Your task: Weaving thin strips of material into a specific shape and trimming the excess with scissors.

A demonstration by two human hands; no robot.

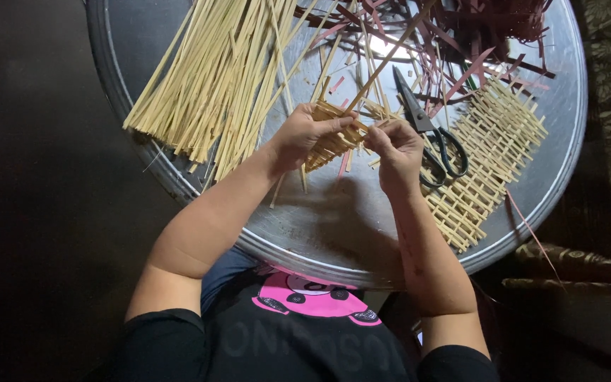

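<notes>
Currently: both hands gripping a small woven bamboo piece above the round metal tray.

Left hand is curling fingers around the piece's left edge, thumb pressing on top; right hand is pinching a pale strip at the piece's right edge, fingers nearly closed. Loose pale strips are lying upper left, dark red strips upper right. Black scissors are lying just beside the right hand, touching a flat woven lattice mat.
</notes>
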